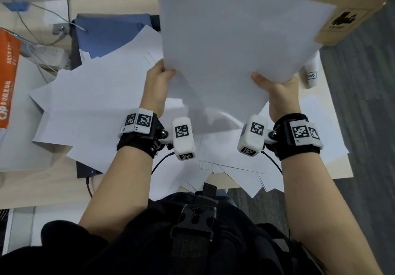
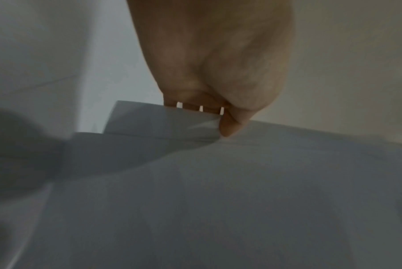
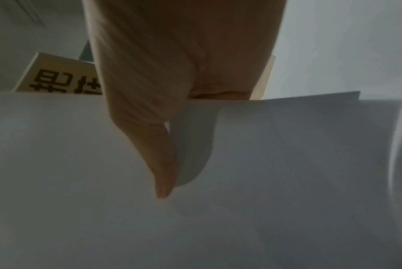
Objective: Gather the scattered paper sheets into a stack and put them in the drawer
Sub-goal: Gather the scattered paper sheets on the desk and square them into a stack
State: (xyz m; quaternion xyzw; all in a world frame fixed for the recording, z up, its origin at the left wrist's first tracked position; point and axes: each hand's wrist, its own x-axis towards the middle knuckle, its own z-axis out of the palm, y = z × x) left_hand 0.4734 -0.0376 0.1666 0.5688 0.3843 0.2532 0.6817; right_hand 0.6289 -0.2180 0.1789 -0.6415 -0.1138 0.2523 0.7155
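Observation:
Both hands hold a loose bundle of white paper sheets (image 1: 230, 39) lifted above the desk. My left hand (image 1: 159, 80) pinches the bundle's left lower edge, thumb on top. My right hand (image 1: 275, 88) grips its right lower edge, thumb laid over the sheets. Seen from the left wrist, the thumb (image 2: 230, 125) presses on the sheets (image 2: 218, 200). The right wrist view has the thumb (image 3: 158, 163) lying across the sheets (image 3: 264, 163). Many more white sheets (image 1: 96, 108) lie scattered over the desk below. No drawer is in view.
A blue folder (image 1: 111, 33) lies at the back left under cables. An orange package (image 1: 8, 78) sits at the far left, and a cardboard box (image 1: 342, 14) at the back right. A white tube (image 1: 310, 76) lies beside my right hand. A dark device (image 1: 85, 171) peeks from under the papers.

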